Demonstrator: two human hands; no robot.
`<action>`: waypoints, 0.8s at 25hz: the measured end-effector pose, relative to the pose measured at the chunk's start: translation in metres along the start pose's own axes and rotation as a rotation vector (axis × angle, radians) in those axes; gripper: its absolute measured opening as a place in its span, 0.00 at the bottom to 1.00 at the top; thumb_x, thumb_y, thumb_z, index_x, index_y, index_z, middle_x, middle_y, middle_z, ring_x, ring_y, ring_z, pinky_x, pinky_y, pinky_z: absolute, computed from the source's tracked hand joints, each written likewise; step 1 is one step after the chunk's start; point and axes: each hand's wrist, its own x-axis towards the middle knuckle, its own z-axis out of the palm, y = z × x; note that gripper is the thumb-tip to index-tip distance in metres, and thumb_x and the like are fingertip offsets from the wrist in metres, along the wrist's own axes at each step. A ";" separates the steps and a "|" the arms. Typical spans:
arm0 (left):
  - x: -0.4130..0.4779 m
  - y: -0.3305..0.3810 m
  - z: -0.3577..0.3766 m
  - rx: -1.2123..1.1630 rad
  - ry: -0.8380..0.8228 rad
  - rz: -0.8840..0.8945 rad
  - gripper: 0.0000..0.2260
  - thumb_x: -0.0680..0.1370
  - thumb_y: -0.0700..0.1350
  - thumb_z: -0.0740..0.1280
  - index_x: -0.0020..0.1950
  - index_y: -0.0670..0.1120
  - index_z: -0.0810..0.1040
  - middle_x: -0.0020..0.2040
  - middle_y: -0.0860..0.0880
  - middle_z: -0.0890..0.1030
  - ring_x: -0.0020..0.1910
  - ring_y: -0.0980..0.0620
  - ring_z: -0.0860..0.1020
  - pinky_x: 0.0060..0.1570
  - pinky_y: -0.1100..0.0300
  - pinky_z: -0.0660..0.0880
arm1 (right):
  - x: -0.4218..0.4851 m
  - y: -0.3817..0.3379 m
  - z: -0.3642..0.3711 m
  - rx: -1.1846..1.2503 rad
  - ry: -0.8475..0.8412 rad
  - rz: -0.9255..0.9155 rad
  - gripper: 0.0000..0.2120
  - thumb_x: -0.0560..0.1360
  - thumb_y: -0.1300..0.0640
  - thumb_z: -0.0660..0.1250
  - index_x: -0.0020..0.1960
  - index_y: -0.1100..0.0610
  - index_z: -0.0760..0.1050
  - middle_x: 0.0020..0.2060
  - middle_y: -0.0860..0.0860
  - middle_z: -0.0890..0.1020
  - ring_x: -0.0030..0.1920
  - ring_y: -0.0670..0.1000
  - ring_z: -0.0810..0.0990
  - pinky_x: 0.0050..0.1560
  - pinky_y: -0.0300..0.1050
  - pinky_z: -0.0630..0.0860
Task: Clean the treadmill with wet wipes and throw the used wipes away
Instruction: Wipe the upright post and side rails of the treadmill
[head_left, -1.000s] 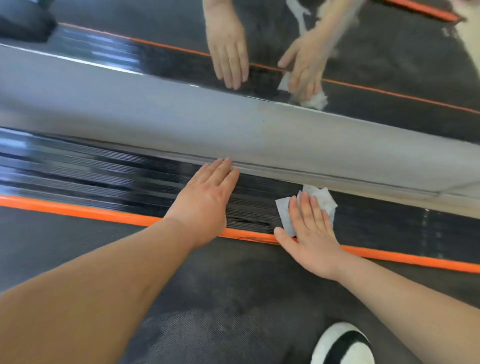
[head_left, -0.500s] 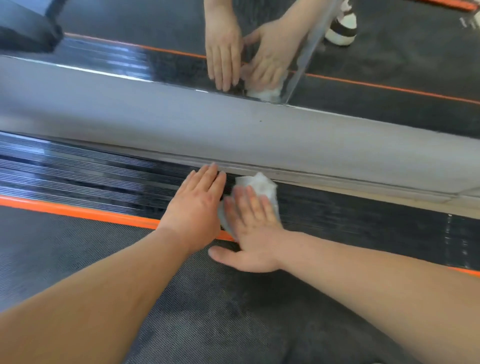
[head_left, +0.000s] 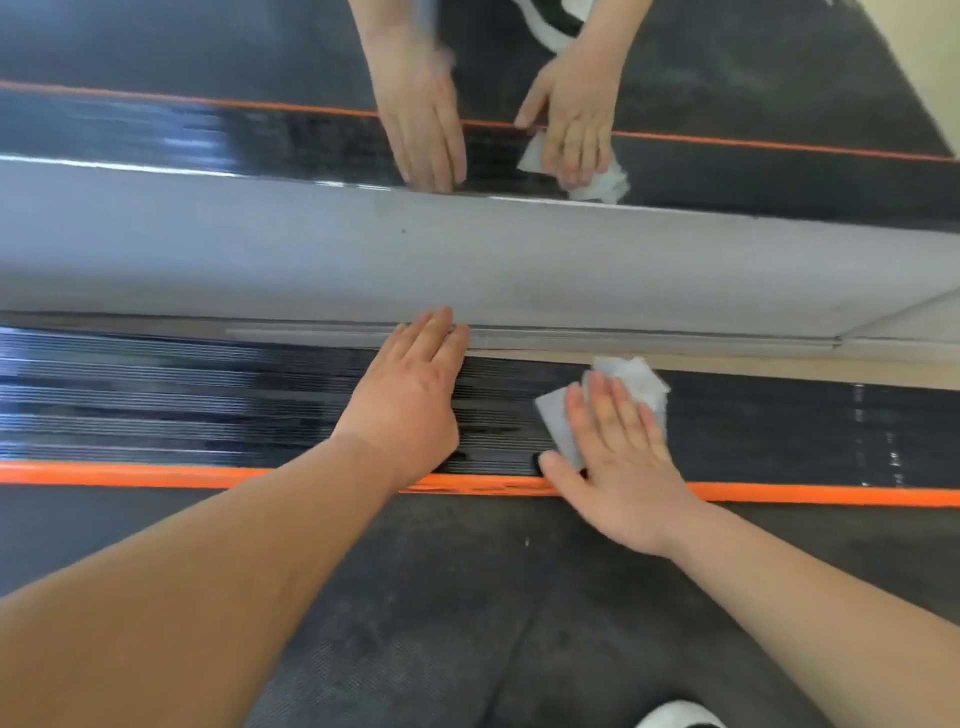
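Right hand flat, fingers straight, pressing wet wipe onto ribbed black side rail – wiping underway, rail left of it glossy; left hand flat on rail, holding nothing – wipe not yet thrown away

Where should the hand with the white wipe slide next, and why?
Probably rightward along the black ribbed treadmill side rail. The right hand presses the crumpled white wet wipe flat there, beside the resting left hand; the rail looks shiny to the left, while pale streaks show farther right.
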 end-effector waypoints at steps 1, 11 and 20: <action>0.004 0.012 0.005 -0.005 0.000 0.026 0.38 0.75 0.36 0.59 0.84 0.45 0.48 0.84 0.46 0.46 0.83 0.49 0.44 0.80 0.54 0.41 | -0.004 0.021 0.000 0.040 0.011 0.093 0.38 0.80 0.31 0.41 0.79 0.47 0.26 0.75 0.46 0.22 0.74 0.48 0.20 0.77 0.54 0.28; -0.035 0.002 0.017 -0.019 -0.009 0.040 0.32 0.76 0.40 0.59 0.82 0.40 0.58 0.83 0.42 0.55 0.82 0.45 0.52 0.81 0.52 0.44 | -0.011 -0.092 0.019 0.074 -0.026 -0.133 0.45 0.76 0.26 0.40 0.79 0.52 0.25 0.75 0.53 0.21 0.72 0.54 0.17 0.75 0.61 0.25; -0.038 -0.016 0.002 -0.005 0.013 -0.016 0.36 0.76 0.36 0.59 0.83 0.44 0.52 0.84 0.45 0.49 0.83 0.48 0.45 0.80 0.55 0.40 | -0.001 0.004 0.012 0.176 0.143 0.320 0.38 0.80 0.32 0.38 0.81 0.50 0.30 0.79 0.53 0.29 0.78 0.53 0.27 0.79 0.59 0.32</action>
